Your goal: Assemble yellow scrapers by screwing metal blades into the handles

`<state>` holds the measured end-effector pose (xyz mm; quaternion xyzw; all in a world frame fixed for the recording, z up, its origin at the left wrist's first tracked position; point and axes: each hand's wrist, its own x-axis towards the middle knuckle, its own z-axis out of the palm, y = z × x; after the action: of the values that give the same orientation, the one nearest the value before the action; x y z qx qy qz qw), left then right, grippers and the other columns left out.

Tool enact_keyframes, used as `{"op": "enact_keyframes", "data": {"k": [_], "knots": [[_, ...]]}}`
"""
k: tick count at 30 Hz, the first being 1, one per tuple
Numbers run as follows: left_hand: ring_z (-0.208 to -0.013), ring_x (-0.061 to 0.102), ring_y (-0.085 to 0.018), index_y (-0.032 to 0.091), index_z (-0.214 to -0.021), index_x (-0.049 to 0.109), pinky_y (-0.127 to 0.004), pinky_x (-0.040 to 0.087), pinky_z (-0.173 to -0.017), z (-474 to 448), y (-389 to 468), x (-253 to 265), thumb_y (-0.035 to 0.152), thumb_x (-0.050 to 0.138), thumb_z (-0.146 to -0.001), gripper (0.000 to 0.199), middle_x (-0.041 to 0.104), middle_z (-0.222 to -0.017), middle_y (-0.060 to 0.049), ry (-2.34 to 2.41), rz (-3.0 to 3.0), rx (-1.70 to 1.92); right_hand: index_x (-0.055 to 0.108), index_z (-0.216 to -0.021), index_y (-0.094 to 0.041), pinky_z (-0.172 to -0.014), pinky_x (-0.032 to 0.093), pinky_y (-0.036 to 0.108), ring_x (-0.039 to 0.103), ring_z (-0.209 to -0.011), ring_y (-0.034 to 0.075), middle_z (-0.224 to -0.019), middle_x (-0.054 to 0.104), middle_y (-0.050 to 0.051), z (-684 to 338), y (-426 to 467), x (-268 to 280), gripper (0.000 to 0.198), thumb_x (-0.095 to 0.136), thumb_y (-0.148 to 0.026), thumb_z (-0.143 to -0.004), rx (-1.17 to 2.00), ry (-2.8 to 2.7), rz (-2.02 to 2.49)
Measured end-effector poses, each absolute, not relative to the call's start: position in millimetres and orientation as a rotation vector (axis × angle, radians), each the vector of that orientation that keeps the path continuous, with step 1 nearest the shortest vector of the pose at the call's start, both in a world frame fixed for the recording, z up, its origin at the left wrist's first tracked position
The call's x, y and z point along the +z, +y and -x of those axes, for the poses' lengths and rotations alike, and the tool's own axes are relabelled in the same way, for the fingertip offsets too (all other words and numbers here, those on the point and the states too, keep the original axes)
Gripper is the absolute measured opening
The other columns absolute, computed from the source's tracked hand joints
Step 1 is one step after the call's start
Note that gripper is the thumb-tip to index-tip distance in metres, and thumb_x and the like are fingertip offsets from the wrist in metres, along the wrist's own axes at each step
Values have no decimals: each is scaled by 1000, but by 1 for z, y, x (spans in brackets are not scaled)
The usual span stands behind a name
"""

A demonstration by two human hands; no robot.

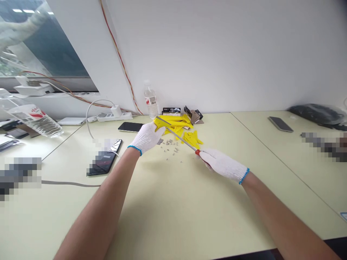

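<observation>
My left hand (149,137), in a white knit glove with a blue cuff, is closed around a yellow plastic scraper (158,123) with a grey metal strip along its top. In my right hand (221,164), gloved the same way, is a screwdriver (184,141) with a red handle and a long metal shaft. Its shaft points up and left, and the tip is at or close to the scraper; contact is too small to make out. Small metal fasteners (170,142) lie scattered between my hands. Behind them is a pile of yellow plastic parts (176,122), with smaller yellow pieces (192,138) nearer my right hand.
Small black boxes (171,110) and a water bottle (150,99) stand by the wall. Left of my hands are a phone (130,126), another phone (111,159) and a power strip (115,116). A grey phone (281,124) and black bag (317,113) lie right.
</observation>
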<state>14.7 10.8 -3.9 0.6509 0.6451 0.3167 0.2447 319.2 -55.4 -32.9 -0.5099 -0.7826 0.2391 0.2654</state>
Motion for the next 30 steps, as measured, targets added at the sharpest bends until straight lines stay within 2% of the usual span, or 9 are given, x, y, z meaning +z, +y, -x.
{"op": "enact_keyframes", "data": {"k": [3, 8, 12, 16, 20, 24, 30], "knots": [[-61, 56, -13, 18, -79, 56, -24, 38, -54, -16, 10, -4, 44, 58, -94, 29, 65, -77, -5, 1812, -1894, 829, 74, -91, -26, -51, 46, 18, 67, -56, 10, -70, 73, 2, -317, -59, -30, 40, 53, -59, -99, 922, -2079, 1480], [-58, 50, -13, 19, -73, 49, -25, 37, -56, -19, 9, -4, 43, 58, -94, 33, 61, -70, -4, 1851, -1967, 770, 73, -88, -24, -50, 39, 21, 66, -59, 11, -76, 74, 8, -309, -61, -29, 37, 56, -55, -97, 785, -1971, 1523], [-60, 52, -14, 19, -75, 52, -25, 38, -58, -18, 10, -5, 45, 58, -94, 33, 63, -74, -5, 1895, -1956, 788, 72, -89, -24, -54, 43, 21, 67, -62, 11, -74, 72, 6, -310, -62, -25, 40, 49, -54, -101, 987, -1993, 1472], [-60, 52, -13, 19, -75, 53, -24, 38, -57, -20, 10, -4, 42, 58, -93, 30, 63, -73, -5, 1859, -1936, 774, 70, -99, -25, -49, 40, 21, 61, -51, 9, -67, 69, 4, -314, -62, -30, 29, 61, -52, -96, 1103, -1949, 1544], [-60, 52, -13, 18, -72, 52, -25, 40, -60, -22, 9, -4, 43, 60, -93, 33, 61, -68, -4, 1834, -1957, 751, 69, -87, -29, -48, 35, 21, 64, -56, 9, -74, 72, 7, -316, -57, -34, 26, 62, -54, -93, 969, -1926, 1481], [-60, 53, -13, 17, -75, 54, -24, 39, -58, -19, 10, -7, 43, 60, -93, 32, 60, -70, -4, 1825, -1934, 762, 69, -78, -28, -49, 37, 21, 68, -66, 10, -77, 73, 6, -317, -56, -29, 36, 54, -55, -95, 981, -1970, 1349], [-58, 49, -13, 18, -75, 54, -24, 36, -55, -17, 12, -10, 43, 57, -93, 30, 59, -68, -2, 1825, -1978, 791, 71, -93, -29, -47, 35, 20, 61, -51, 6, -66, 69, 6, -319, -61, -33, 32, 56, -58, -96, 1122, -1928, 1433]]}}
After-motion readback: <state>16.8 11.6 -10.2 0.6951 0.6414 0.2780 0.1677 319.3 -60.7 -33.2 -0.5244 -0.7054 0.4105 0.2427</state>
